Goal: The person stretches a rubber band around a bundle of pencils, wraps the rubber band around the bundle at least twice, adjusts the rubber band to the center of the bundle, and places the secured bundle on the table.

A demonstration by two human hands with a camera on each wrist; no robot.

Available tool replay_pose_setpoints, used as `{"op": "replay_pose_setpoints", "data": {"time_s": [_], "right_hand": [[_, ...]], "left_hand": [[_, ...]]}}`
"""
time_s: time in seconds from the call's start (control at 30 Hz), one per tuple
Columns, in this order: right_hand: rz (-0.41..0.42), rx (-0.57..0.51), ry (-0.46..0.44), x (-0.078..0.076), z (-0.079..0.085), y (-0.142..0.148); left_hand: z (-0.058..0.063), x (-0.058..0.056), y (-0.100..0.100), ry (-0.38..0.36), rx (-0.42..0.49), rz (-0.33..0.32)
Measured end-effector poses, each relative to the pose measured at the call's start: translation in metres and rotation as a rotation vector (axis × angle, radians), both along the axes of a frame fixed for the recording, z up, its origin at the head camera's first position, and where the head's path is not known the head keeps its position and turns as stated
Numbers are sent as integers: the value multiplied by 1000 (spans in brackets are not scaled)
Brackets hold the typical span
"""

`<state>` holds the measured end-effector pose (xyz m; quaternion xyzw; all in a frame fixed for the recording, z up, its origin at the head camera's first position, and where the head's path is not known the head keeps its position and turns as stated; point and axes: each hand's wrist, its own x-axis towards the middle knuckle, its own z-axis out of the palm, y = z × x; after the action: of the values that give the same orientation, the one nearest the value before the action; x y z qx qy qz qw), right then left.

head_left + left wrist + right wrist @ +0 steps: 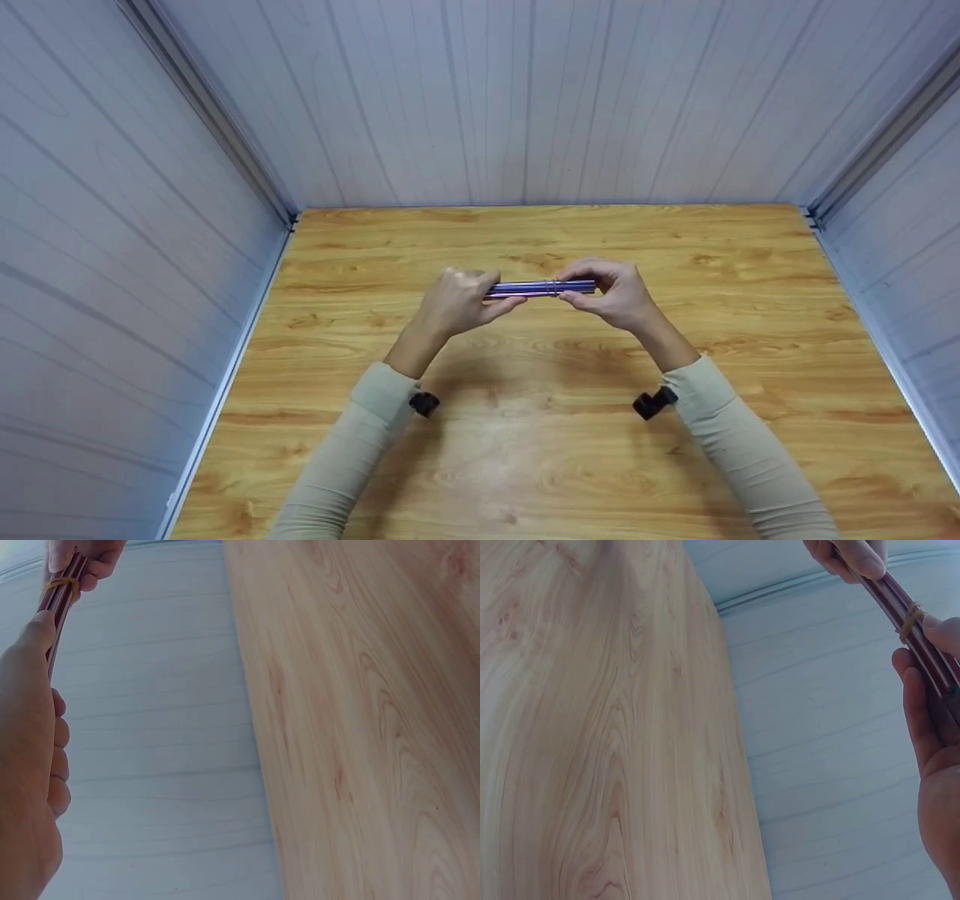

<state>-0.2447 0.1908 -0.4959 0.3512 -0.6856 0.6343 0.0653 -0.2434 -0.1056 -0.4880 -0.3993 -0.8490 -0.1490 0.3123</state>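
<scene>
Fingers of both hands pinch one bundle of thin rods (540, 288) held level at frame centre, above the wooden table (525, 450). We note left hand (457, 301) and right hand (611, 294) take opposite ends, prob. to steady it. One yellow rubber band (911, 619) near the right end; rod count unclear.

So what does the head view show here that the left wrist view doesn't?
Only the head view shows both sleeves, the wrist cameras and the whole table inside grey walls. Only the left wrist view shows the yellow rubber band clearly. Both show the left hand and right hand holding the bundle of sticks.
</scene>
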Motion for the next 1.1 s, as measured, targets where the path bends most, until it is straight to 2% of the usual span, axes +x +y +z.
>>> {"op": "replay_pose_setpoints", "data": {"time_s": [0.27,0.4,0.5,0.57,0.77,0.83,1.0,1.1], "right_hand": [[14,-23,31,-1,0,-4],[2,35,92,0,0,-8],[-2,40,97,1,0,-9],[-1,26,83,2,0,-8],[-19,-7,50,2,2,1],[-28,-14,44,2,2,3],[-24,-17,52,2,3,1],[-19,-19,48,2,2,0]], "left_hand": [[0,2,7,-13,26,6],[2,4,12,-26,17,-27],[2,4,14,-51,46,-66],[1,4,13,-90,88,-98],[-1,3,7,-308,289,-168],[-3,2,6,-361,346,-190],[-6,-1,13,-431,446,-284],[-8,-1,19,-449,506,-305]]}}
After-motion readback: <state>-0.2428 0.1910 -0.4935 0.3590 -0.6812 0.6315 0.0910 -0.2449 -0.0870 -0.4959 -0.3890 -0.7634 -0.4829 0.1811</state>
